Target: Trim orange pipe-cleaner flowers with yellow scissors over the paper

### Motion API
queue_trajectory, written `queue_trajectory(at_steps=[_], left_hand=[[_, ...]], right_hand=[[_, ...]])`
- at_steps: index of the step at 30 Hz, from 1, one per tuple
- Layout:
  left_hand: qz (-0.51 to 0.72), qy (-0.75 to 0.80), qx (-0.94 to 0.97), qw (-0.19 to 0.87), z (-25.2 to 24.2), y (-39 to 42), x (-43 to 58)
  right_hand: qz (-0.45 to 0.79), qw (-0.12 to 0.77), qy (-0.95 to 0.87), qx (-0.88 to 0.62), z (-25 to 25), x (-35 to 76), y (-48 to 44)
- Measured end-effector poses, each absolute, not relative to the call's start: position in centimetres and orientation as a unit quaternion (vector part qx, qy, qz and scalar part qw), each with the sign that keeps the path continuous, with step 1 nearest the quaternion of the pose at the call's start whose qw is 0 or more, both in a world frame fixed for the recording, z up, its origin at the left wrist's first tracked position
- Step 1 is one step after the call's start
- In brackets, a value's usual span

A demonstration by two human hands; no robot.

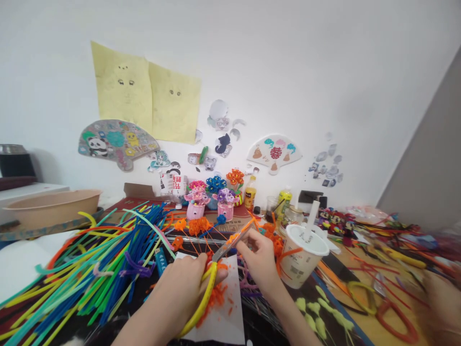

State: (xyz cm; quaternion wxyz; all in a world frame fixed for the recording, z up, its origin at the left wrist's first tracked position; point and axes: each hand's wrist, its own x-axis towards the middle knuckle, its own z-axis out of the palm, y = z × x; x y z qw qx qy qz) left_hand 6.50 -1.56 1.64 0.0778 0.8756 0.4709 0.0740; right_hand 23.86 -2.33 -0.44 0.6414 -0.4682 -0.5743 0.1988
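Yellow-handled scissors are gripped in my left hand, their blades pointing up and right. My right hand pinches an orange fuzzy stem, which lies along the blades. Below both hands, orange fuzz clippings are scattered on a white sheet of paper. Orange fuzzy flowers on thin stems stand just behind my left hand. More orange fuzzy pieces sit beside my right hand.
A pile of coloured pipe cleaners covers the left. A lidded cup with a straw stands close to my right forearm. Potted fuzzy flowers are at the back. Orange-handled scissors lie at the right, near another person's blurred hand.
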Motion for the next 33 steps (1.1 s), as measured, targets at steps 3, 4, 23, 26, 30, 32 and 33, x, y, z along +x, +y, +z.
queue_trajectory(at_steps=[3, 4, 23, 26, 30, 32, 33], left_hand=[[0.073, 0.473, 0.874, 0.08, 1.43, -1.45, 6.49], [0.074, 0.474, 0.874, 0.082, 1.35, -1.42, 6.51], [0.089, 0.485, 0.868, 0.065, 1.27, -1.72, 6.95], [0.079, 0.488, 0.867, 0.064, 1.04, -1.62, 6.96], [0.077, 0.49, 0.866, 0.061, 1.12, -1.79, 6.81], [0.067, 0.5, 0.861, 0.068, 1.32, -1.96, 6.78], [0.061, 0.506, 0.857, 0.072, 1.43, -2.05, 6.81]], right_hand=[[0.204, 0.644, -0.573, -0.464, -0.49, 23.81, -2.37], [0.206, 0.645, -0.572, -0.463, -0.5, 23.8, -2.38], [0.174, 0.648, -0.567, -0.479, -0.49, 23.61, -2.42], [0.17, 0.653, -0.563, -0.476, -0.47, 23.6, -2.4], [0.178, 0.644, -0.566, -0.483, -0.62, 23.6, -2.31], [0.185, 0.634, -0.57, -0.488, -0.75, 23.56, -2.26], [0.19, 0.631, -0.573, -0.487, -0.8, 23.52, -2.24]])
